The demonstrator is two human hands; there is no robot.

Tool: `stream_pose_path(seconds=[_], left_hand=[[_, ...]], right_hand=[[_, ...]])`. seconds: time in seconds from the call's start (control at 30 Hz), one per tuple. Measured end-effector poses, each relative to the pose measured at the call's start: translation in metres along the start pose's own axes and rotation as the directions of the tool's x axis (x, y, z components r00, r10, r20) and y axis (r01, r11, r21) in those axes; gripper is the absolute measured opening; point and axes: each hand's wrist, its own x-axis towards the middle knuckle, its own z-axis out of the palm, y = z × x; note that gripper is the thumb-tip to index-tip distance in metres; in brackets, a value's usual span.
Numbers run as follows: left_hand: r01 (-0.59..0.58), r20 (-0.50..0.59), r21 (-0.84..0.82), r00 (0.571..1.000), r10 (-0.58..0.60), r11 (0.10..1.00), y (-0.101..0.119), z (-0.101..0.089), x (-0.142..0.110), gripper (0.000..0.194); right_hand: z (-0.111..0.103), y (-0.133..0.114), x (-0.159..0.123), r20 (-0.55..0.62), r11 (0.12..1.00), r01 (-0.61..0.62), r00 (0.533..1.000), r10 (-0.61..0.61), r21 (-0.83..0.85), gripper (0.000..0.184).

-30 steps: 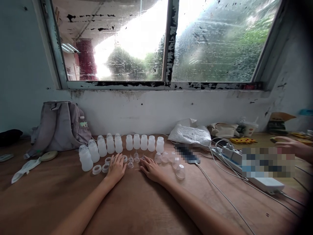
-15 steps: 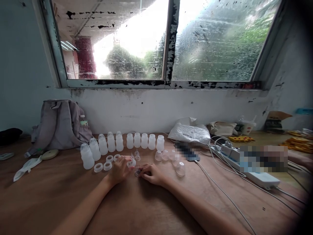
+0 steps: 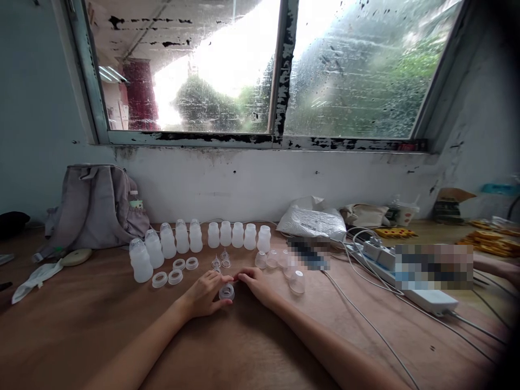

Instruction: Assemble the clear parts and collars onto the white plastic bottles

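Observation:
My left hand (image 3: 206, 295) curves around a translucent bottle collar ring (image 3: 226, 292), thumb at its near edge and fingers behind it. My right hand (image 3: 257, 286) is closed just beyond the ring, its fingertips close to those of the left. What they pinch, if anything, is hidden. Behind the hands stand clear bottle teats (image 3: 225, 260), tips upward. To the left lie several loose collar rings (image 3: 175, 277). A curved row of frosted baby bottles (image 3: 140, 261) stands at the back; the left ones wear clear caps. On the right are several clear dome caps (image 3: 297, 283).
A grey backpack (image 3: 97, 206) leans on the wall at left, near a white cloth (image 3: 38, 279). At right are a silver bag (image 3: 312, 219), a phone (image 3: 306, 254), a white power strip (image 3: 434, 298) with trailing cables, and another person's arm (image 3: 495, 268).
My left hand has brought the collar ring down and nearer to me, over where the teat by my right hand was. My right fingertips have shifted slightly away from me. The view has moved a little.

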Motion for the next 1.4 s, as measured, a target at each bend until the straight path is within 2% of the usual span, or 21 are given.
stream_pose_path(seconds=[0.17, 0.3, 0.37, 0.43, 0.47, 0.53, 0.6, 0.63, 0.73, 0.83, 0.97, 1.03, 1.2, 1.27, 1.4], left_hand=[[0.013, 0.052, -0.031, 0.999, -0.011, 0.999, 0.0, 0.0, 0.002, 0.046], [0.038, 0.003, -0.094, 0.999, -0.037, 0.995, 0.002, -0.002, 0.002, 0.052], [0.078, -0.034, -0.139, 0.996, -0.083, 0.987, 0.003, 0.0, 0.002, 0.039], [0.168, -0.07, -0.204, 0.98, -0.186, 0.964, 0.004, 0.004, 0.003, 0.023], [0.23, -0.091, -0.257, 0.961, -0.261, 0.939, 0.004, 0.007, 0.004, 0.022], [0.345, -0.136, -0.405, 0.893, -0.429, 0.847, 0.005, 0.011, 0.006, 0.026], [0.393, -0.138, -0.567, 0.821, -0.554, 0.723, 0.006, 0.014, 0.008, 0.027], [0.394, -0.119, -0.633, 0.801, -0.587, 0.666, 0.007, 0.015, 0.009, 0.027], [0.384, -0.04, -0.747, 0.789, -0.612, 0.544, 0.008, 0.018, 0.01, 0.028], [0.384, 0.001, -0.788, 0.782, -0.623, 0.481, 0.009, 0.02, 0.009, 0.029], [0.375, 0.008, -0.837, 0.737, -0.676, 0.398, 0.01, 0.021, 0.009, 0.034], [0.357, 0.021, -0.858, 0.741, -0.671, 0.368, 0.012, 0.02, 0.009, 0.035], [0.335, 0.052, -0.859, 0.81, -0.584, 0.388, 0.021, 0.016, 0.009, 0.032], [0.338, 0.063, -0.86, 0.815, -0.577, 0.383, 0.022, 0.017, 0.009, 0.032], [0.409, 0.15, -0.851, 0.789, -0.595, 0.328, 0.022, 0.022, 0.007, 0.033]], right_hand=[[0.001, 0.002, 0.001, 0.0, 1.0, 0.005, 1.0, -0.005, -0.03, 0.023], [0.002, 0.002, 0.0, 0.007, 0.999, 0.016, 1.0, -0.015, -0.051, 0.023], [0.002, 0.0, -0.001, 0.013, 0.998, 0.028, 1.0, -0.027, -0.057, 0.023], [0.002, -0.002, -0.003, 0.016, 0.998, 0.047, 0.999, -0.047, -0.049, 0.021], [0.002, -0.003, -0.004, 0.021, 0.997, 0.069, 0.997, -0.069, -0.044, 0.02], [0.003, -0.004, -0.008, 0.036, 0.986, 0.155, 0.987, -0.153, -0.06, 0.023], [0.007, -0.004, -0.012, 0.065, 0.954, 0.275, 0.961, -0.269, -0.115, 0.03], [0.009, -0.003, -0.013, 0.077, 0.934, 0.325, 0.945, -0.317, -0.151, 0.031], [0.017, -0.001, -0.016, 0.058, 0.891, 0.379, 0.925, -0.377, -0.252, 0.022], [0.022, 0.001, -0.016, 0.015, 0.878, 0.364, 0.926, -0.378, -0.311, 0.013], [0.024, 0.001, -0.015, -0.04, 0.892, 0.317, 0.937, -0.347, -0.321, 0.007], [0.024, 0.001, -0.012, -0.092, 0.923, 0.257, 0.952, -0.293, -0.287, 0.005], [0.022, 0.002, -0.008, -0.136, 0.962, 0.187, 0.967, -0.216, -0.198, 0.004], [0.021, 0.002, -0.007, -0.136, 0.966, 0.179, 0.969, -0.206, -0.186, 0.005], [0.019, 0.0, -0.006, -0.076, 0.973, 0.118, 0.988, -0.136, -0.199, 0.006]])
